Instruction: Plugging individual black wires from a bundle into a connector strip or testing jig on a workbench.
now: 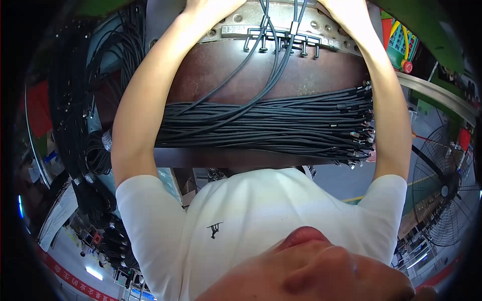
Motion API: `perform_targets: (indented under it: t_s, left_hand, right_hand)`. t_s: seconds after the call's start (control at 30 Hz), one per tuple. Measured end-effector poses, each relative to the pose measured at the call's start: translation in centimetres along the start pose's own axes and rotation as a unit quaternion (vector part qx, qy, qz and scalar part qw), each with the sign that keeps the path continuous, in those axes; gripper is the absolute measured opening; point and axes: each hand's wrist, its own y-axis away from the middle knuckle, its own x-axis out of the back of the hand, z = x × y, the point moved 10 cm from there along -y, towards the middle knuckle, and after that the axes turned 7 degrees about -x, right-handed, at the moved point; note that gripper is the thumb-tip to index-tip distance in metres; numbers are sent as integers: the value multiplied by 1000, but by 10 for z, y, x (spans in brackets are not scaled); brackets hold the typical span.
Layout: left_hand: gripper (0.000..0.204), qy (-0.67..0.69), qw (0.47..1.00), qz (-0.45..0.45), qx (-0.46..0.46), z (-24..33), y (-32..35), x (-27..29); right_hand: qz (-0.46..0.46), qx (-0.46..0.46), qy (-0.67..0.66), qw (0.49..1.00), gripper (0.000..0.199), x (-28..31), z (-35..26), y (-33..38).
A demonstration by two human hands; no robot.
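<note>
Two bare arms (pixel 140 100) of mine reach up to the top edge, one on each side of the work. Only a bit of my left hand (pixel 216 6) and a bit of my right hand (pixel 346 10) show there. The fingers of both hands are cut off, so I cannot tell if they are open, closed or gripping something.

Between my hands, a few long, thin black cables (pixel 277 70) come down from the top edge. They pass a black metal rack with little pegs (pixel 305 47), which sits at the edge of a grey metal plate with round holes (pixel 221 31). Then they bend left and lie over a big, flat bunch of black cables (pixel 251 123). That bunch rests on a smooth, dark red-brown board (pixel 321 75), right in front of my white T-shirt (pixel 261 195). Its right end has lots of small, shiny plugs (pixel 357 134), close to my right arm.

More black cables (pixel 70 100) hang in thick bunches on my left. On my right are a round red button (pixel 407 66) and a big black fan (pixel 444 190).
</note>
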Motion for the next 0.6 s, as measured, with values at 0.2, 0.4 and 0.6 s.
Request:
perform_targets:
  t_s: [0.2,0.4,0.6]
  left_hand:
    - [29,-61,995,-73,7,-2,21,5]
    - [40,458,730,-488,137,93,239,74]
    - [27,-83,803,-533,252,13,416,6]
  right_hand:
    - [-18,0,-39,999,32,13,-1,32]
    - [376,178,-163,895,29,121,166,291]
    - [-76,-34,215,973,45,-102,304,383]
